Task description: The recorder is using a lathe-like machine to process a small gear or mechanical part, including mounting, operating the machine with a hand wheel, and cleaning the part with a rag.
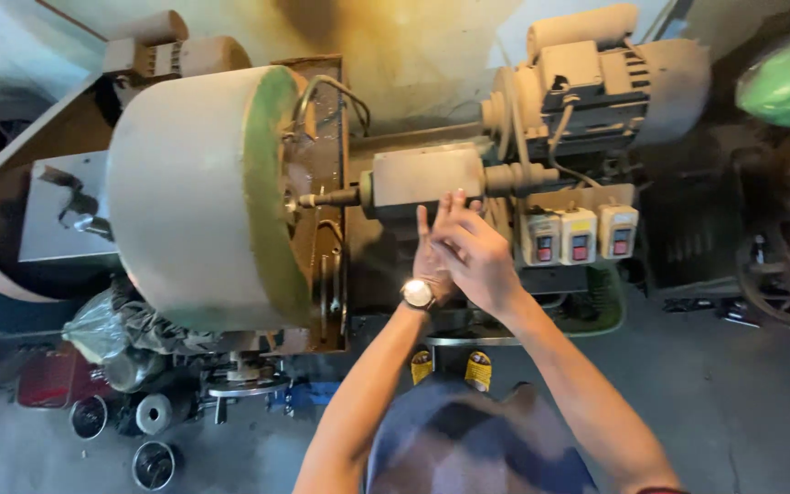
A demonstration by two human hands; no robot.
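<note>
From the head camera, both hands meet in front of a dusty machine. The right hand lies flat over the left hand, fingers stretched out, pressed together and grasping nothing. A round metal wristwatch sits on the left wrist. Just above the fingertips is a boxy, dust-coated spindle housing with a thin shaft running to a large drum-shaped wheel, pale with a worn green rim. A ribbed motor stands behind, and three switch boxes with red buttons sit to the right. The left palm is hidden; the floor clutter is hard to make out.
</note>
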